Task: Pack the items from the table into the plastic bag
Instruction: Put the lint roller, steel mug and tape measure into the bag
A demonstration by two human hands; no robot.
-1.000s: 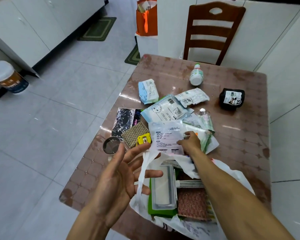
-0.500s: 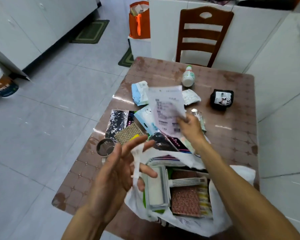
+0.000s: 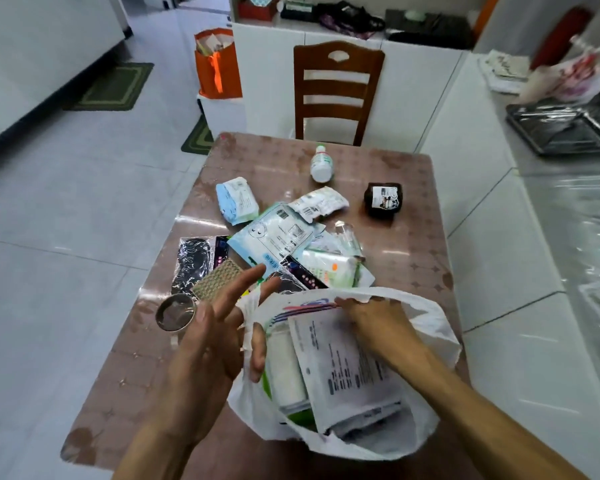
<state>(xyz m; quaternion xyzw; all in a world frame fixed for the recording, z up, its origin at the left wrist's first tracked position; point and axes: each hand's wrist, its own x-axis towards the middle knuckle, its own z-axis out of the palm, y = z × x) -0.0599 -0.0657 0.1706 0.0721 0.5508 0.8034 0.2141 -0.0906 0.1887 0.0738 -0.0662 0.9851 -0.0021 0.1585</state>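
The white plastic bag [image 3: 433,341] stands open at the near edge of the brown table [image 3: 413,258]. My left hand [image 3: 208,344] pinches the bag's left handle between thumb and fingers. My right hand [image 3: 378,323] reaches into the bag's mouth, fingers closed on the top edge of a white printed packet [image 3: 343,372] that lies inside over a white and green box [image 3: 286,368]. On the table beyond lie a mask pack [image 3: 274,237], a green and white pack [image 3: 329,271], a blue and white pack [image 3: 238,200], a white sachet [image 3: 317,202] and a bottle [image 3: 321,164].
A black pouch [image 3: 384,199] lies at the far right of the table. A black patterned packet [image 3: 191,261], a woven pad [image 3: 217,280] and a round tin [image 3: 175,312] sit by the left edge. A wooden chair [image 3: 336,91] stands behind, and an orange bag [image 3: 219,64] to its left.
My right hand lifted the white printed packet off the pile and brought it down into the bag. My left hand kept hold of the bag's handle.
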